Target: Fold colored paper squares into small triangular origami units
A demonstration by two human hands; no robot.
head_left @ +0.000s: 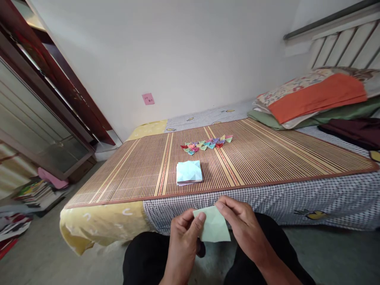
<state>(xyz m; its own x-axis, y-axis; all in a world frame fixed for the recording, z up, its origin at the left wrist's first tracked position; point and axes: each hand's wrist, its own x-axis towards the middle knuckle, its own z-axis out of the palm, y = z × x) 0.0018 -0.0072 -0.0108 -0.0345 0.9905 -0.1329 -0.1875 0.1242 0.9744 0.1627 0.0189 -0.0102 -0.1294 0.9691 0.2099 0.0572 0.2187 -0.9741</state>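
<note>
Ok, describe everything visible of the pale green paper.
The pale green paper looks thin, matte and roughly square, with faint creases; whether it is single or folded is unclear. Held in the air beside the bed, it slants. The left hand pinches it near its upper left corner, thumb on top; the right hand grips its upper right corner.

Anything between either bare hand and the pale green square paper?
Nothing visible: the bare left hand holds the pale green square paper near its upper-left corner, the bare right hand near its upper-right.
</note>
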